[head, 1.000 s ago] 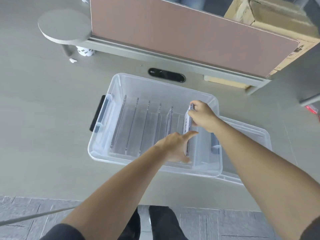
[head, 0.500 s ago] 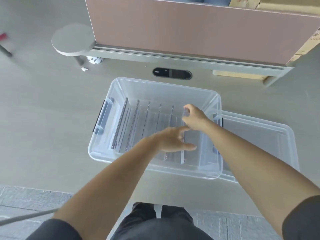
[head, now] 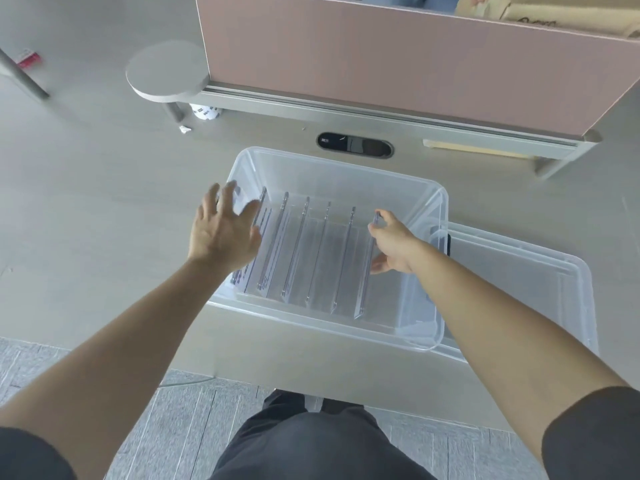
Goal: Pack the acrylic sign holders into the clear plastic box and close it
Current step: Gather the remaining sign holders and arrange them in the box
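A clear plastic box stands open on the grey table, near its front edge. Several acrylic sign holders stand upright in a row inside it. My right hand is inside the box and grips the rightmost sign holder near its far top edge. Over the box's left end hovers my left hand, fingers spread, holding nothing; it is blurred. The box's clear lid lies flat on the table, partly under the box's right side.
A brown divider panel on a metal rail crosses the back of the table. A black cable grommet sits just behind the box. A round grey shelf juts out at back left. The table's front edge runs right below the box.
My left hand let go of the rightmost sign holder and swung left, over the box's left end. My right hand stayed on that holder. The camera tilted, shifting the view.
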The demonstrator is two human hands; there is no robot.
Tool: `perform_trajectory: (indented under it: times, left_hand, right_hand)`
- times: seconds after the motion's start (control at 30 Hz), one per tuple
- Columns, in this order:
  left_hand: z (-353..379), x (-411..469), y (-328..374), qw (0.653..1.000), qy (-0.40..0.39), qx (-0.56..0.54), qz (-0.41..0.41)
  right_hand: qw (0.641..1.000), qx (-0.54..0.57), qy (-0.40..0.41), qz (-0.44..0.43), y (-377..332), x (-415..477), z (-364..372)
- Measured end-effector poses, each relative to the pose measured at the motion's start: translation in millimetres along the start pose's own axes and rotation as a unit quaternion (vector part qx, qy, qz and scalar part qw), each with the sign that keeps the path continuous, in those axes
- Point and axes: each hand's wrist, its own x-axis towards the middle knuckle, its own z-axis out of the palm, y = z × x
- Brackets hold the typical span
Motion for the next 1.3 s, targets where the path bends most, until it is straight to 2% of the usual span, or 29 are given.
perform_trajectory:
  times: [0.1,0.27,0.5,0.7,0.77,0.83,0.9,1.1,1.23,1.3]
  left_hand:
    - [4.1,-1.6,-7.0,0.994,-0.059,-0.043,-0.079]
    - [2.1,1.6,-3.6,0.985,-0.077,-0.094,-0.125]
    - [2.4,1.2,-5.5,0.981,-0.078,-0.116,-0.133]
    - [0.7,2.6,-3.2,0.982,-0.102,-0.097,-0.13]
    - [-3.2,5.6,-2.0,0.982,-0.082,-0.11,-0.126]
    - [-10.5,14.3,4.6,0.981,-0.026,-0.156,-0.114]
    - [-23.5,27.5,20.5,0.97,-0.002,-0.224,-0.092]
    - [-52.3,54.1,98.2,0.928,-0.037,-0.365,0.06]
    - [-67.1,58.6,156.0,0.909,-0.064,-0.386,0.145]
    - [-71.1,59.4,184.9,0.903,-0.083,-0.379,0.187]
  right_hand:
    - [1.0,-0.005,0.005,0.002,-1.4,0.9,2.4]
    - [1.0,-0.003,0.002,0.0,0.1,1.6,1.0]
    - [0.999,-0.023,0.017,-0.02,1.4,3.8,-0.7]
    - [0.996,-0.058,0.062,-0.024,0.5,-10.4,9.5]
    - [0.99,-0.102,0.091,-0.031,-4.3,-23.7,8.8]
    - [0.981,-0.155,0.103,-0.055,-15.2,-38.1,2.4]
    - [0.976,-0.173,0.104,-0.077,-32.3,-58.7,-6.8]
    - [0.949,-0.238,0.148,-0.147,-65.3,-124.3,-49.4]
    - [0.91,-0.336,0.193,-0.148,-52.5,-157.9,-91.9]
    - [0.908,-0.339,0.207,-0.137,-38.5,-166.3,-116.7]
